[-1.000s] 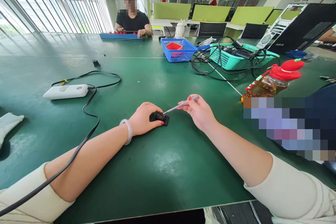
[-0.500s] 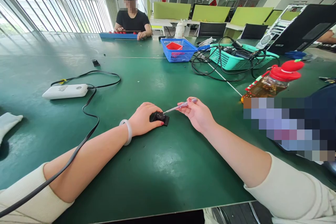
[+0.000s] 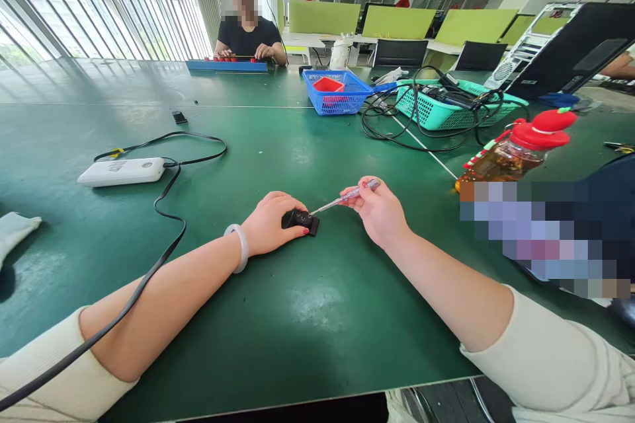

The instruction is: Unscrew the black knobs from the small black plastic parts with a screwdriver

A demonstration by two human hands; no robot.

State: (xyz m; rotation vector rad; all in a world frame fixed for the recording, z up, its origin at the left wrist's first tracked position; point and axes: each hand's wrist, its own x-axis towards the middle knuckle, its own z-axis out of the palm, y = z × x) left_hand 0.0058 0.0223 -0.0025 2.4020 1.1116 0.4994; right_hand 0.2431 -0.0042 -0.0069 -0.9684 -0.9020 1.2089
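Observation:
A small black block-shaped part [image 3: 302, 220] lies on the green table [image 3: 317, 317] in front of me. My left hand [image 3: 270, 221] rests beside it with curled fingers gripping its left side. My right hand [image 3: 380, 210] pinches a thin screwdriver [image 3: 342, 198] with a clear handle. The tool slants down to the left and its metal tip touches the top of the black part. A pale bangle sits on my left wrist.
A white power bank [image 3: 122, 172] with a black cable [image 3: 169, 211] lies at left. A blue basket [image 3: 335, 94], a teal basket [image 3: 446, 109] of cables and a red-capped bottle [image 3: 516, 149] stand behind and right. Another person [image 3: 245, 30] sits at the far end.
My right hand has turned the screwdriver slightly between its fingers; its tip stays on the black part. My left hand has not moved. The view shifted a little.

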